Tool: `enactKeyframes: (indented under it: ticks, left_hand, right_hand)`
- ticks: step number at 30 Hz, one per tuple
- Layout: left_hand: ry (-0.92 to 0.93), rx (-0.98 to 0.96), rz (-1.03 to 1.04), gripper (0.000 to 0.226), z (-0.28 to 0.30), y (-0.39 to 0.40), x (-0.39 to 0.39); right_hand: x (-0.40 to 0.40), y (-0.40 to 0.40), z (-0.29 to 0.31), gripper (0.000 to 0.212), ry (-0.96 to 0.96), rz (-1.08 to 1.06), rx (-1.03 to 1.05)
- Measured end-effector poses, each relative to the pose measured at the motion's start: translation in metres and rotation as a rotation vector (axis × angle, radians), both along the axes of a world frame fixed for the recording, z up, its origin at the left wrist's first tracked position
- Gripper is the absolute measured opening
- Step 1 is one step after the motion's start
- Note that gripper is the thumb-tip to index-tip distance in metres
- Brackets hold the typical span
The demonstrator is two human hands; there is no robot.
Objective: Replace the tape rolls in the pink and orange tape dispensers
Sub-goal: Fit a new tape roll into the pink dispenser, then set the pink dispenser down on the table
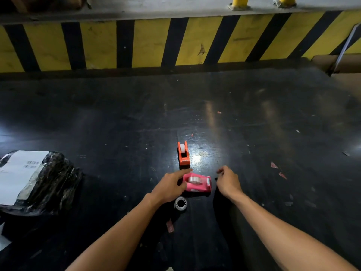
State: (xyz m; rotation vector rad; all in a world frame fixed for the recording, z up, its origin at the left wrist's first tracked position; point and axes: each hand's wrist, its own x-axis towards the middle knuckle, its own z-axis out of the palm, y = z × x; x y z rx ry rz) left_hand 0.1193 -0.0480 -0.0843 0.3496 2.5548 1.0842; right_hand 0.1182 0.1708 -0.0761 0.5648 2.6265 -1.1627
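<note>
A pink tape dispenser (pixel 199 183) lies on the dark floor with a clear tape roll seated in it, cutter end to the right. My left hand (pixel 172 185) rests against its left end, thumb and forefinger on either side of it. My right hand (pixel 227 180) hovers just right of the cutter, fingers curled; a strand between the fingertips is too faint to tell. An orange tape dispenser (pixel 183 153) stands just beyond, holding a whitish roll. A loose, nearly spent tape roll (pixel 180 203) lies flat on the floor below my left hand.
A black plastic-wrapped parcel (pixel 37 182) with a white shipping label sits at the left. A yellow-and-black striped curb (pixel 175 42) runs across the back. Cardboard (pixel 345 65) leans at the far right. Small red scraps (pixel 278 171) dot the floor.
</note>
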Motion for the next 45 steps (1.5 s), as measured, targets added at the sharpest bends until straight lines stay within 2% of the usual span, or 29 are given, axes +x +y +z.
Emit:
enactKeyframes:
  ticks: [2, 4, 7, 8, 10, 12, 14, 19, 24, 28, 33, 38, 42, 43, 45]
  left_hand:
    - [0.032, 0.006, 0.058, 0.055, -0.007, -0.01, 0.004]
    - [0.078, -0.023, 0.189, 0.055, -0.017, -0.019, 0.008]
    - [0.14, -0.171, 0.307, 0.057, -0.032, -0.027, 0.014]
    - [0.154, -0.242, 0.301, 0.057, -0.039, -0.028, 0.016]
    - [0.176, -0.365, 0.267, 0.057, -0.05, -0.027, 0.02]
    - [0.211, -0.45, 0.255, 0.06, -0.057, -0.025, 0.023]
    - [0.241, -0.493, 0.262, 0.065, -0.06, -0.024, 0.024]
    - [0.268, -0.523, 0.284, 0.06, -0.065, -0.023, 0.025]
    - [0.26, -0.513, 0.289, 0.058, -0.067, -0.022, 0.024]
    - [0.26, -0.519, 0.295, 0.058, -0.069, -0.022, 0.024]
    - [0.256, -0.518, 0.294, 0.058, -0.07, -0.023, 0.024]
    - [0.257, -0.513, 0.295, 0.058, -0.07, -0.023, 0.024]
    - [0.245, -0.466, 0.31, 0.059, -0.066, -0.022, 0.023]
    - [0.237, -0.421, 0.325, 0.06, -0.064, -0.023, 0.022]
    - [0.223, -0.294, 0.36, 0.061, -0.058, -0.021, 0.013]
  right_hand:
    - [-0.003, 0.0, 0.007, 0.025, 0.106, 0.1, -0.04]
    - [-0.004, -0.003, 0.012, 0.034, 0.132, 0.267, -0.063]
    - [-0.003, -0.007, 0.006, 0.078, 0.044, 0.629, 0.173]
    - [-0.001, -0.008, 0.002, 0.085, 0.028, 0.715, 0.265]
    - [0.001, -0.011, -0.005, 0.084, 0.022, 0.789, 0.362]
    - [0.002, -0.011, -0.01, 0.073, 0.076, 0.794, 0.376]
    - [0.001, -0.005, -0.015, 0.064, 0.124, 0.772, 0.299]
    - [0.002, 0.021, -0.021, 0.059, 0.202, 0.625, 0.08]
    - [-0.025, 0.015, -0.006, 0.041, 0.29, 0.183, 0.044]
    - [-0.067, -0.006, 0.0, 0.043, 0.219, -0.093, 0.036]
    - [-0.091, -0.027, -0.011, 0.057, 0.148, -0.126, 0.157]
    - [-0.088, -0.031, -0.016, 0.058, 0.149, -0.112, 0.234]
    - [-0.086, -0.032, -0.015, 0.081, 0.076, -0.085, 0.225]
    - [-0.083, -0.033, -0.012, 0.084, 0.091, -0.089, 0.248]
    - [-0.076, -0.036, -0.006, 0.071, 0.266, -0.054, 0.289]
